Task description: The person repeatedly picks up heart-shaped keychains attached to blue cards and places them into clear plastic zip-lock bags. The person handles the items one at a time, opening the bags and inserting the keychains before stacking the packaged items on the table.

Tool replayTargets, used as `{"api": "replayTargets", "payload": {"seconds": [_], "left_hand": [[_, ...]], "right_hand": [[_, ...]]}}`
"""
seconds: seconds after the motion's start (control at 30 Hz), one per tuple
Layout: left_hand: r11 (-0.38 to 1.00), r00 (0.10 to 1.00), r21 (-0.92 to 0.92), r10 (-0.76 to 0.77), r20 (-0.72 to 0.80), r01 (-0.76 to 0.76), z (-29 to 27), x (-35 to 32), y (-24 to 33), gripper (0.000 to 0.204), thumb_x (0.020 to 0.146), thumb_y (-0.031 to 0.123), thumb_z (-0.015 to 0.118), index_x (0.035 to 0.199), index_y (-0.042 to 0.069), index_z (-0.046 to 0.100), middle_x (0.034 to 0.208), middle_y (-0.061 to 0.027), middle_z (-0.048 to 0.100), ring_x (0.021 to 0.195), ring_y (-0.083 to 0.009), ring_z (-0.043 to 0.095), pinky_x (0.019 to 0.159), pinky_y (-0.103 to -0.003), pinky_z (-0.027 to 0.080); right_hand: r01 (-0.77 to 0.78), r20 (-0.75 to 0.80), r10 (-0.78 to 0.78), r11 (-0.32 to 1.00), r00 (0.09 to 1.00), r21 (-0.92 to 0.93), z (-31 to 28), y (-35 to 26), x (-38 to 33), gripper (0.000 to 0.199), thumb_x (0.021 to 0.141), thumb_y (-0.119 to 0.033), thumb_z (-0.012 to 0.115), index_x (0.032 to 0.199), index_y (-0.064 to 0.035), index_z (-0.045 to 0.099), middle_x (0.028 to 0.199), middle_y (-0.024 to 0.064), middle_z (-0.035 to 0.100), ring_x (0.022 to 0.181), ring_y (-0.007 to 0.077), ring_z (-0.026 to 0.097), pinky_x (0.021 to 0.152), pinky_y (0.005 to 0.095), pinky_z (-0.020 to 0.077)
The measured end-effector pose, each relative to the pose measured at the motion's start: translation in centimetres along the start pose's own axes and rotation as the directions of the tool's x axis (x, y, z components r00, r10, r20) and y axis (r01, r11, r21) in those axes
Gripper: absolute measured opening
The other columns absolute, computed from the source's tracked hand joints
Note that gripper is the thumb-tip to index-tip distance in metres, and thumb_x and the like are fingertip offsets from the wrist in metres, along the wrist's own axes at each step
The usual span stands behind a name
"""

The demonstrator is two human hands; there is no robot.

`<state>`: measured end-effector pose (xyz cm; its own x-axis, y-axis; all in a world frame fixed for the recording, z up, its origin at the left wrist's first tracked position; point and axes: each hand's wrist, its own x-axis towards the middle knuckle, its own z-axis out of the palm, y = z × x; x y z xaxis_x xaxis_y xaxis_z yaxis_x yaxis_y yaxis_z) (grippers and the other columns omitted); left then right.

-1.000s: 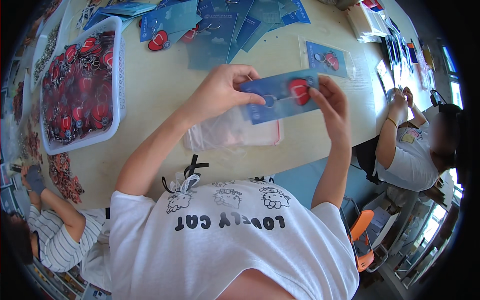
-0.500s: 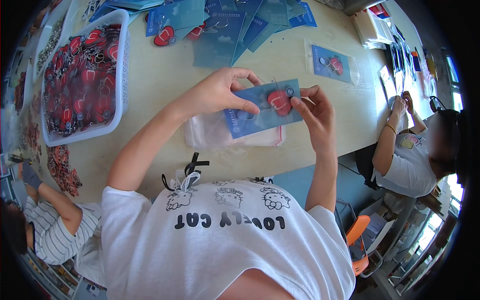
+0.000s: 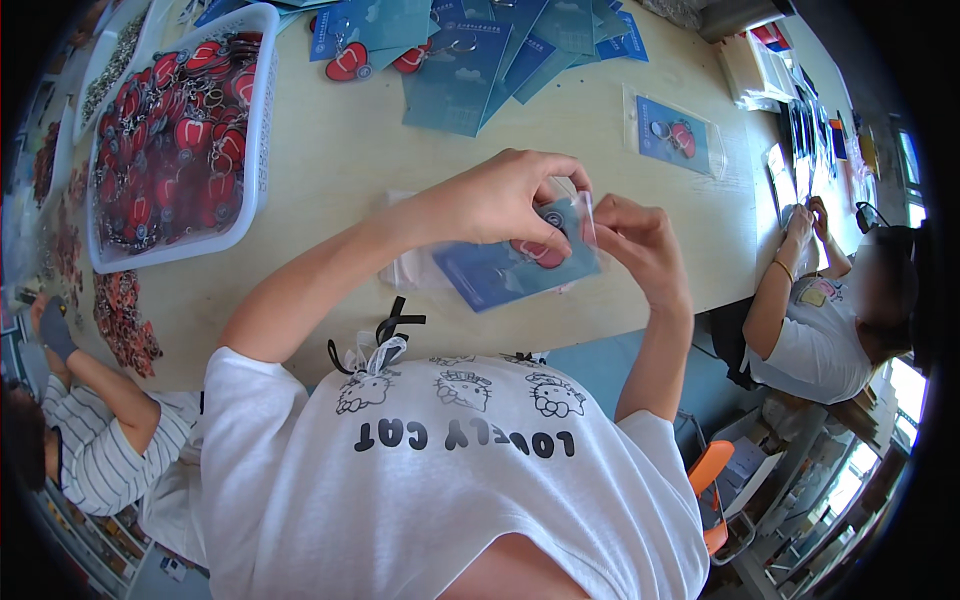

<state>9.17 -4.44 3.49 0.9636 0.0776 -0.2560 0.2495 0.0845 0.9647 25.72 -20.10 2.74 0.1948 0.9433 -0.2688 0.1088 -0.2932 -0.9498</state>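
Observation:
A blue card (image 3: 478, 275) with a red keychain (image 3: 546, 257) on it is held above the table, tilted. My left hand (image 3: 500, 205) lies across its top, closed on it with thumb and fingers and partly covering the keychain. At the card's right end, my right hand (image 3: 645, 245) pinches the edge of a clear plastic bag (image 3: 588, 222) between thumb and fingers. The bag seems to wrap around the card, though how far it covers is hard to make out. Behind my left wrist, a stack of clear bags (image 3: 403, 268) rests on the table, mostly hidden.
A white basket (image 3: 262, 130) full of red keychains stands at the left. Loose blue cards (image 3: 450, 90) lie at the back, some with keychains. One bagged card (image 3: 668, 132) lies at the back right. Co-workers sit at the left (image 3: 110, 440) and right (image 3: 815, 345).
The card has tilted, its left end lower. My left hand has slid right over the keychain. My right hand has shifted from the card's end to pinching clear plastic there.

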Motion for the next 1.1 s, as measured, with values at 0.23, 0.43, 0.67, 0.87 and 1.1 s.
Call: {"api": "replayTargets", "payload": {"seconds": [0.23,0.43,0.67,0.87,1.1], "left_hand": [[0.982,0.989,0.123,0.145,0.007,-0.145,0.2,0.3,0.2,0.048,0.072,-0.002,0.072,0.116,0.001,0.051,0.096,-0.0115,0.061,0.071,-0.0133,0.064,0.061,-0.026,0.052],[0.992,0.997,0.096,0.079,-0.006,-0.078,-0.7,-0.2,-0.6,0.051,0.073,-0.002,0.072,0.12,0.002,0.051,0.106,-0.0104,0.057,0.072,-0.0152,0.066,0.062,-0.025,0.053],[0.989,0.98,0.089,0.132,-0.149,-0.119,-1.2,-0.9,-0.9,0.051,0.075,-0.003,0.07,0.122,0.003,0.051,0.105,-0.0087,0.055,0.069,-0.0142,0.065,0.063,-0.024,0.052],[0.843,0.878,0.446,0.426,-0.216,-0.3,-0.7,0.2,0.3,0.051,0.077,0.004,0.073,0.123,0.006,0.052,0.106,-0.0124,0.06,0.078,-0.019,0.065,0.068,-0.03,0.052],[0.45,0.217,0.74,0.762,-0.61,0.501,-13.4,-1.3,-4.9,0.04,0.088,0.023,0.062,0.119,-0.001,0.054,0.111,-0.0181,0.059,0.108,-0.0369,0.052,0.092,-0.045,0.042]], "right_hand": [[0.032,0.269,-0.044,0.998,0.962,0.048,-1.9,0.6,0.5,0.007,0.081,-0.007,0.071,0.084,-0.0017,0.073,0.08,0.0021,0.06,0.077,0.0111,0.052,0.069,0.0255,0.0408],[-0.139,0.225,0.105,0.98,0.969,0.142,-0.9,-0.3,-0.5,0.013,0.088,-0.01,0.066,0.093,0.0016,0.068,0.086,0.0031,0.061,0.083,0.0116,0.054,0.074,0.0245,0.0428],[0.067,-0.298,0.005,0.971,0.954,0.231,2.3,-1.6,-0.7,0.014,0.088,-0.009,0.066,0.098,0.0005,0.065,0.085,0.0009,0.064,0.081,0.0084,0.056,0.074,0.0231,0.0434],[0.048,-0.144,-0.047,0.999,0.988,0.003,-0.8,0.7,-0.9,0.025,0.086,-0.008,0.068,0.109,0.0009,0.063,0.089,0.0009,0.065,0.08,0.0072,0.058,0.07,0.0204,0.0444],[-0.139,-0.626,-0.253,0.85,0.738,-0.508,-16.3,6.2,1.3,0.049,0.087,-0.023,0.07,0.125,0.0021,0.053,0.106,0.0126,0.062,0.095,0.0214,0.06,0.082,0.0324,0.0472]]}}
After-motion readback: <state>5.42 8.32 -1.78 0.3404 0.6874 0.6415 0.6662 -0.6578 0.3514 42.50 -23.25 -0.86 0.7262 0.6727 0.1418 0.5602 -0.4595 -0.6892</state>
